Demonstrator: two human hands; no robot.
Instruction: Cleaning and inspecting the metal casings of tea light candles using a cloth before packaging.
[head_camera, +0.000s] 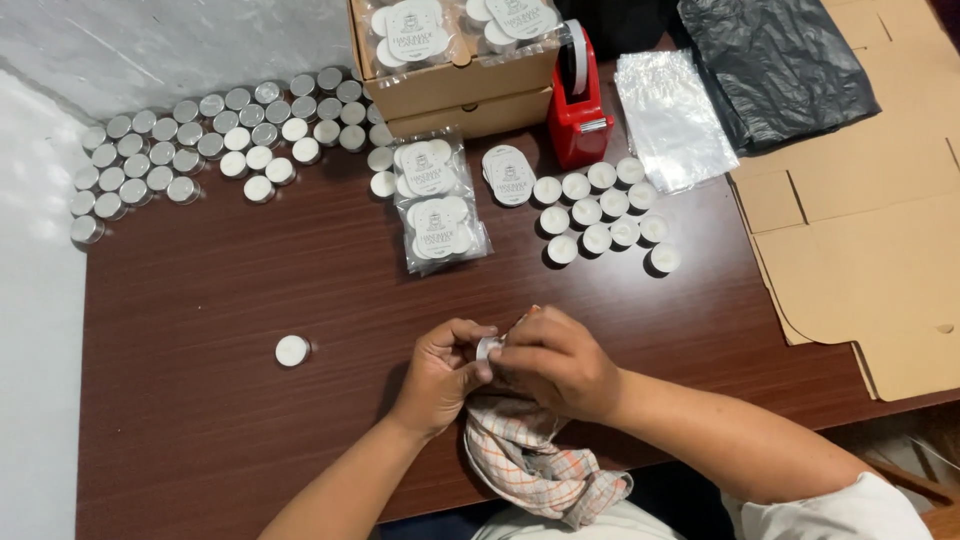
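Both hands meet over the near edge of the desk (200, 330), fingers curled in tight around one small round candle (488, 347) in a thin metal cup; only a sliver of its pale rim shows between them, so just how each finger sits on it is hard to make out. The left hand (440, 375) pinches the candle from its side with thumb and fingertips closed on it, and the right hand (555, 362) folds over it from the other side, also closed, seemingly pressing a soft checked cloth (525, 455) against it. The cloth, woven in orange and grey lines on white, hangs crumpled from under the hands and over the near edge. The desk is smooth dark brown wood. To the left of the hands a single candle (292, 350) stands alone, white wax up. At the far left corner sits a dense cluster of shiny metal cups (190, 145). Toward the far edge lie clear crinkly packets of candles (437, 200), a red tape dispenser (578, 100), a group of loose white candles (605, 212) and stacked brown cardboard boxes (460, 85). Flat cardboard sheets (860, 220) cover the right edge.
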